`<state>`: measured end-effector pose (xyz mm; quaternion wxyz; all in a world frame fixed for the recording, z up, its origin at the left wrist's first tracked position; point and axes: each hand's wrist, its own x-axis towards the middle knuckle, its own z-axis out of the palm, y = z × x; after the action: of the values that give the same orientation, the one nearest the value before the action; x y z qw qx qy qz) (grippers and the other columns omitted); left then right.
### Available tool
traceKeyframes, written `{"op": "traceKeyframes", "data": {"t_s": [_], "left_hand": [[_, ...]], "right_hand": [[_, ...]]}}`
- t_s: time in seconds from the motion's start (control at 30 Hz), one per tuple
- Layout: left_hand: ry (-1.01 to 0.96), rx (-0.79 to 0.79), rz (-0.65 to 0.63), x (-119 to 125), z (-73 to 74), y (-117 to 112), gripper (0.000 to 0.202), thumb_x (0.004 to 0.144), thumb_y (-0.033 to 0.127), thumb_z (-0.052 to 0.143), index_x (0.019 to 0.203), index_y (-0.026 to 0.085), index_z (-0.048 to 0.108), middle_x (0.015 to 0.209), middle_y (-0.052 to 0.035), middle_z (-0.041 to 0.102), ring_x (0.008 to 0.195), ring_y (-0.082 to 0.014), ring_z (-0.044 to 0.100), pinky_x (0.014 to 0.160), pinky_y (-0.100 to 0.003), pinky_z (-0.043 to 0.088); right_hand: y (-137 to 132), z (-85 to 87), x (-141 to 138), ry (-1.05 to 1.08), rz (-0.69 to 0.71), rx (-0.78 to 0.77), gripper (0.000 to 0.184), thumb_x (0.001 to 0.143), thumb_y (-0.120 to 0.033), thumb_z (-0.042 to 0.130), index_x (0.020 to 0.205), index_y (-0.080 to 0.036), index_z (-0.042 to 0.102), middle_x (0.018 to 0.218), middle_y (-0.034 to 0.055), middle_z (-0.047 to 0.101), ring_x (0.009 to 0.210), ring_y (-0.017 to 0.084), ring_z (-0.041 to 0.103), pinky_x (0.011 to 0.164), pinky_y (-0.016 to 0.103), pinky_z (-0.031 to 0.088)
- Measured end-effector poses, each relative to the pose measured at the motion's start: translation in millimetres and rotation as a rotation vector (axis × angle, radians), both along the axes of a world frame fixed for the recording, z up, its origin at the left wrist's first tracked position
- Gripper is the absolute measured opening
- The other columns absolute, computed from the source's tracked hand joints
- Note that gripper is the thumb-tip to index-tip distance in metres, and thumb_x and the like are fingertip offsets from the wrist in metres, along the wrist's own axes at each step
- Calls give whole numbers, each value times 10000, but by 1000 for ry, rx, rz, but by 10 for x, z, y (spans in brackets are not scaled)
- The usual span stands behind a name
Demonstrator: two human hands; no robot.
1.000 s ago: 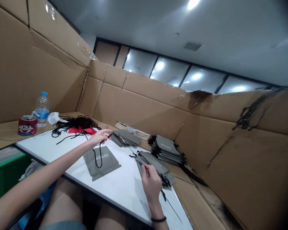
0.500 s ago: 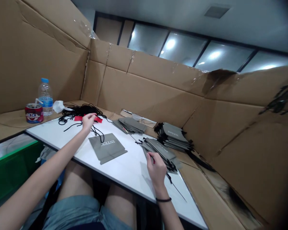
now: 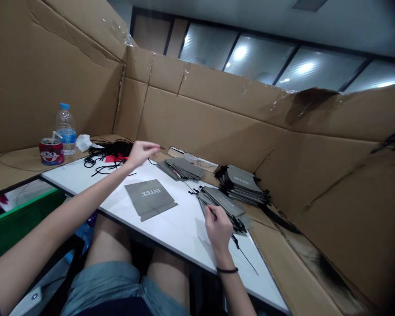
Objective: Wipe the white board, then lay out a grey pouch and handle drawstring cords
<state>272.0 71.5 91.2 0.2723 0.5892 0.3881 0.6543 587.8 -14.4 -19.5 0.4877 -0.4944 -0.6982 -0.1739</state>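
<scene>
A flat grey pouch (image 3: pixel 151 201) printed INTEX lies on the white board in front of me. My left hand (image 3: pixel 144 152) is raised beyond its far edge, thumb and fingers pinched together; what they hold, if anything, is too small to make out. A tangle of black cords (image 3: pixel 113 149) lies left of that hand, over a red piece (image 3: pixel 112 159). Closer to me, my right hand (image 3: pixel 219 226) is closed, with a bit of red between its fingers that I cannot identify. Beside it rests a pile of grey pouches with black cords (image 3: pixel 222 199).
At the back lie a fanned stack of grey pieces (image 3: pixel 184 168) and a taller stack of corded pouches (image 3: pixel 238 177). A drink can (image 3: pixel 51 152) and a water bottle (image 3: pixel 66 131) stand at left. Cardboard walls (image 3: pixel 204 114) enclose the white board (image 3: pixel 184 230).
My left hand has moved right and up, away from the black cords. The loose cord end that lay over the pouch no longer shows there. My right hand stays closed beside the pile.
</scene>
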Motion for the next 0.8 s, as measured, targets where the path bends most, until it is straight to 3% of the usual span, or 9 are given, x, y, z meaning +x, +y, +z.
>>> {"op": "traceKeyframes", "data": {"t_s": [0.07,0.17,0.23,0.33,0.5,0.67,0.8], "left_hand": [[-16,-120,-178,212,-237,-44,184,683,198,689,834,102,731,769,-88,718,611,-183,669,659,-311,536],[-68,-255,-365,392,-569,-52,208,675,147,656,867,103,723,698,-59,689,601,-174,679,646,-284,535],[-123,-339,-438,419,-736,-28,270,661,123,642,922,123,714,767,-52,697,601,-162,683,639,-274,535],[-207,-437,-436,382,-911,34,291,641,120,664,928,139,709,849,-59,707,604,-148,679,610,-255,524],[-329,-384,-378,313,-1074,135,221,632,215,777,813,112,706,800,-81,713,717,-153,680,742,-272,533],[-353,-409,-444,298,-1084,126,428,622,117,778,1028,120,643,883,-96,722,642,-135,674,672,-273,540],[-396,-445,-452,286,-1090,122,386,647,52,730,1017,106,634,909,-108,717,605,-123,668,636,-253,541]], "right_hand": [[0,0,10,6,-6,16,210,915,-318,479,846,-178,620,776,54,648,662,153,550,645,266,416],[4,-2,24,10,-18,22,215,916,-316,475,839,-179,622,772,54,650,675,154,560,654,264,420],[7,-2,27,8,-19,17,222,917,-318,469,833,-180,621,774,54,653,681,154,564,657,263,421],[11,-1,24,6,-17,8,233,919,-326,460,833,-181,622,785,60,658,696,161,573,666,268,424],[12,-10,12,-6,-16,-10,229,918,-322,462,832,-184,623,779,59,655,685,162,568,654,269,414],[19,-19,7,-24,-4,-29,229,920,-324,461,827,-187,620,770,53,649,670,162,564,641,271,407],[27,-33,10,-55,1,-30,213,921,-310,463,830,-188,612,773,47,647,667,159,556,644,269,405]]}}
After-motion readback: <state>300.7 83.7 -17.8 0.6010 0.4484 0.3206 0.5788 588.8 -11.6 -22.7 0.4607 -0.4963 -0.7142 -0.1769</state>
